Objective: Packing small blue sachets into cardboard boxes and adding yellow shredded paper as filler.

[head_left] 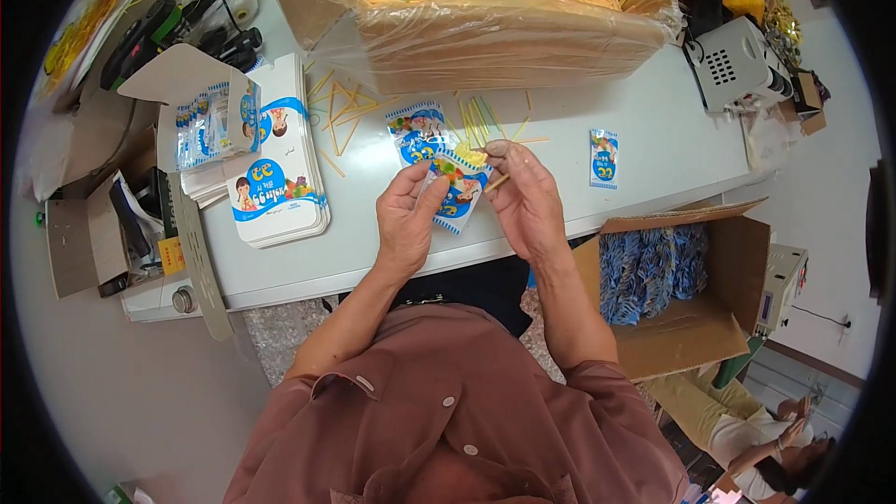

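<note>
Over the front of the table, my left hand (408, 221) grips a small blue-and-white printed packet (457, 194) between thumb and fingers. My right hand (525, 198) is closed at the packet's upper right edge, where a thin tan stick (497, 184) shows by its fingers. Something yellow (470, 156) appears at the packet's top; I cannot tell if it is inside. Another such packet (417, 131) lies just behind my left hand. Several loose pale green and yellow sticks (480, 119) lie beyond my hands, and a single packet (604, 159) rests to the right.
A large plastic-lined carton (504, 42) full of coloured sticks stands at the back. Left are stacked flat printed boxes (280, 196) and an open display box (207, 126) of packets. A carton (691, 341) with blue wrappers stands right; another person (747, 429) sits beyond it.
</note>
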Tool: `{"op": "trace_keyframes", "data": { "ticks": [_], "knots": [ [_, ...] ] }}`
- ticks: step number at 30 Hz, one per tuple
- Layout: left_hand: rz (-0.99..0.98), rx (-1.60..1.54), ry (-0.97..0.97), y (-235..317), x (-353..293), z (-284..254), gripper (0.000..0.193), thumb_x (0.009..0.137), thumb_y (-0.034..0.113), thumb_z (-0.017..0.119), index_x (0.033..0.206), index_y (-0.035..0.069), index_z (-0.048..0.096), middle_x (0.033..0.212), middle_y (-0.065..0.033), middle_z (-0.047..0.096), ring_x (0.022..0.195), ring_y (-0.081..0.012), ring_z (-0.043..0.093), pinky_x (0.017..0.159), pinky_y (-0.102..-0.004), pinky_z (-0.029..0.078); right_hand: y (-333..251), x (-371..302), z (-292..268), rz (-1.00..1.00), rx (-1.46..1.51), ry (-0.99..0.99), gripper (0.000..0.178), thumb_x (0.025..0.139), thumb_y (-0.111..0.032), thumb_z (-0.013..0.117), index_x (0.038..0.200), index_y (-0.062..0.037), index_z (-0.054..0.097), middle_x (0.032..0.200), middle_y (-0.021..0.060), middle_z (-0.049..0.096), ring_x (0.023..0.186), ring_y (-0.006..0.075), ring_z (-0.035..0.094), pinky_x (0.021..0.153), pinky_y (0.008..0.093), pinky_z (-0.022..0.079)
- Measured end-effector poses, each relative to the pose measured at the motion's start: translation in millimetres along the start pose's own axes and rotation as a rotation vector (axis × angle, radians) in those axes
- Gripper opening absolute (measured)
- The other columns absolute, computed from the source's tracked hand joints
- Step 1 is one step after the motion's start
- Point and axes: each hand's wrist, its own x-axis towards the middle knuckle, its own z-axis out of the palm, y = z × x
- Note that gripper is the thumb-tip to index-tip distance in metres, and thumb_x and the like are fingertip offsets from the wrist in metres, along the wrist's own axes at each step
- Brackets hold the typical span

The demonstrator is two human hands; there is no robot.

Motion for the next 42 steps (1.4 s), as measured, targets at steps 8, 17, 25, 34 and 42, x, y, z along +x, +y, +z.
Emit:
{"op": "trace_keyframes", "data": {
  "ticks": [8,17,25,34,42],
  "knots": [
    [0.043,0.107,0.029,-3.9,-2.0,1.0,0.029,0.095,0.006,0.065,0.121,-0.007,0.058,0.111,-0.0133,0.069,0.098,-0.0129,0.065,0.086,-0.0252,0.053,8.1,1.5,10.2,0.079,-0.109,0.129,0.029,0.099,-0.014,0.06,0.118,0.0077,0.061,0.109,0.0133,0.067,0.099,0.0165,0.065,0.087,0.032,0.054],
    [-0.003,0.119,0.202,-12.5,6.5,-4.2,0.031,0.095,0.007,0.066,0.121,-0.009,0.057,0.109,-0.0145,0.07,0.093,-0.0121,0.066,0.082,-0.0244,0.054,18.1,38.6,-2.3,-0.125,-0.341,0.326,0.025,0.098,-0.017,0.061,0.11,0.0051,0.062,0.102,0.0147,0.07,0.091,0.0191,0.069,0.079,0.0316,0.058],
    [0.061,-0.031,0.224,11.6,5.5,-25.2,0.028,0.096,0.006,0.064,0.12,-0.006,0.056,0.108,-0.0148,0.07,0.093,-0.0145,0.069,0.082,-0.0263,0.056,-28.5,70.8,-38.2,-0.114,-1.01,0.316,0.029,0.095,-0.024,0.067,0.1,0.0045,0.067,0.085,0.0116,0.072,0.071,0.0176,0.069,0.063,0.0251,0.055],
    [0.13,0.036,0.018,23.5,-0.2,-18.5,0.038,0.089,-0.003,0.069,0.122,-0.007,0.052,0.112,-0.019,0.069,0.097,-0.0205,0.07,0.09,-0.0309,0.055,-17.9,41.0,-9.3,-0.519,-1.241,0.156,0.025,0.092,-0.013,0.067,0.11,0.0039,0.068,0.091,0.0113,0.071,0.072,0.0133,0.064,0.057,0.0256,0.05],
    [0.129,0.147,-0.183,18.0,-0.9,10.1,0.049,0.085,-0.007,0.07,0.13,-0.006,0.051,0.112,-0.0149,0.067,0.104,-0.0195,0.065,0.091,-0.0321,0.055,-21.6,-17.4,3.5,-0.441,-0.919,-0.113,0.014,0.085,0.003,0.069,0.099,0.0017,0.071,0.092,0.0119,0.07,0.082,0.0165,0.065,0.07,0.0272,0.05]
  ]
}}
